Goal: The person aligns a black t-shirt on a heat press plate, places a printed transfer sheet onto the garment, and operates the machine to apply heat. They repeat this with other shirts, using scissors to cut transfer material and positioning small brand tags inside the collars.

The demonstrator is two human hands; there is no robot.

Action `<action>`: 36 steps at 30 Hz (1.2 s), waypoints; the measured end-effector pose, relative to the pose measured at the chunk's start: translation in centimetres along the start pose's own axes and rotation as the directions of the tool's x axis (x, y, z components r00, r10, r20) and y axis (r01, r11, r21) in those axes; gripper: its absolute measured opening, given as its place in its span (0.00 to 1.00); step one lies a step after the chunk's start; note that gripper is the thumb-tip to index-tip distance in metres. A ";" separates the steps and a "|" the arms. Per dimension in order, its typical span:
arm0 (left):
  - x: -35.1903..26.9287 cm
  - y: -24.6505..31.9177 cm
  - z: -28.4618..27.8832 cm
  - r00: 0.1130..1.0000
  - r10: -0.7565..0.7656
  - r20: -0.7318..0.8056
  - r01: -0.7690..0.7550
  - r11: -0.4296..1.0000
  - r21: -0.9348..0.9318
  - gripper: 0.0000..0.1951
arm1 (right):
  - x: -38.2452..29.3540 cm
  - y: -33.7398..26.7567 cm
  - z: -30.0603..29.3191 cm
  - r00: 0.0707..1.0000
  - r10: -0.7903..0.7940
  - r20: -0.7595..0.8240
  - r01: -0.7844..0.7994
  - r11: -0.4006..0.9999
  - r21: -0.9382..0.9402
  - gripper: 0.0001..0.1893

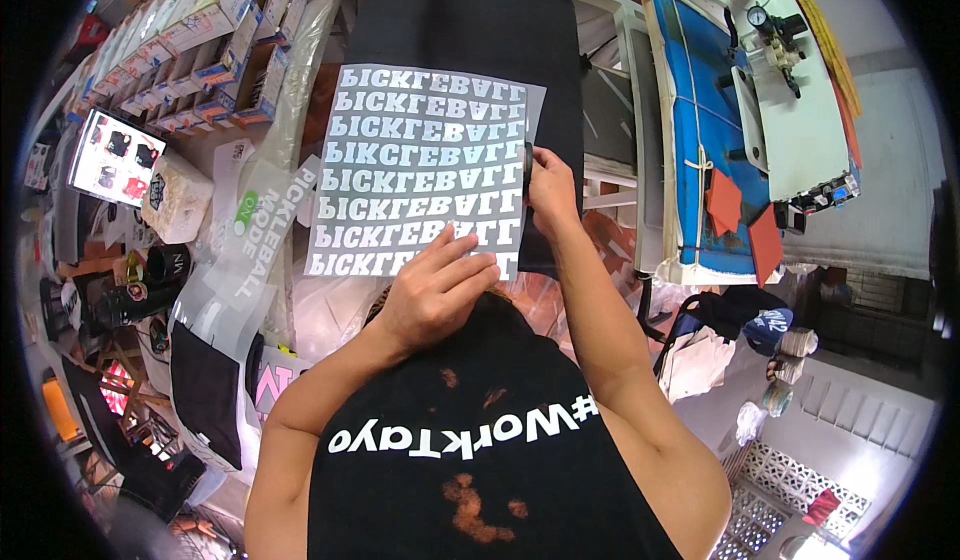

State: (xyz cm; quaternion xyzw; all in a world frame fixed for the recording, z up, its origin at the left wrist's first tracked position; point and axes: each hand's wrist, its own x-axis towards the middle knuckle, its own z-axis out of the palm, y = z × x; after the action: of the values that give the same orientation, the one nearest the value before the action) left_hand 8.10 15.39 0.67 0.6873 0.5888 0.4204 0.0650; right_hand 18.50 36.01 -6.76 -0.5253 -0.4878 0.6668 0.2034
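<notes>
A translucent transfer film sheet (427, 162), printed with rows of white mirrored lettering, lies over the near part of a black padded board (465, 20). My left hand (442, 290) rests on the sheet's near edge, its fingers spread and pointing up and right. At the sheet's right edge, my right hand (553, 189) is closed around a dark-handled tool, probably scissors (529, 166); its lower part is hidden behind the film and fingers. Another pale sheet (537, 102) shows behind the right edge.
Left are a lettered film strip (266, 237), cardboard boxes (202, 27), a lit tablet screen (116, 156) and a wrapped block (176, 200). At right stand a blue-topped padded table (686, 110) with orange-red pieces (721, 204) and a machine with a pressure gauge (757, 16).
</notes>
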 end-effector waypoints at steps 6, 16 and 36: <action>0.5 -0.8 -0.1 0.912 -0.299 0.281 0.283 0.954 0.096 0.25 | 2.5 0.7 -2.0 0.999 0.002 0.040 -0.002 1.000 0.002 0.18; 0.1 -10.4 0.1 0.890 -0.440 -0.118 0.452 0.883 0.123 0.25 | -1.7 2.2 -7.7 0.972 -0.211 -0.103 0.161 0.919 -0.359 0.22; 6.9 -10.0 8.2 0.894 -0.434 0.113 0.353 0.837 0.419 0.28 | -7.4 4.9 -15.8 0.979 0.024 -0.204 -0.002 0.995 0.104 0.16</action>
State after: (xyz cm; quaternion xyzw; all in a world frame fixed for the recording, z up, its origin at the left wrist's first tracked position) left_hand 5.62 27.69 -6.95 0.5890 0.7794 0.2009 0.0730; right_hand 36.59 34.97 -6.87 -0.5832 -0.4257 0.6349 0.2750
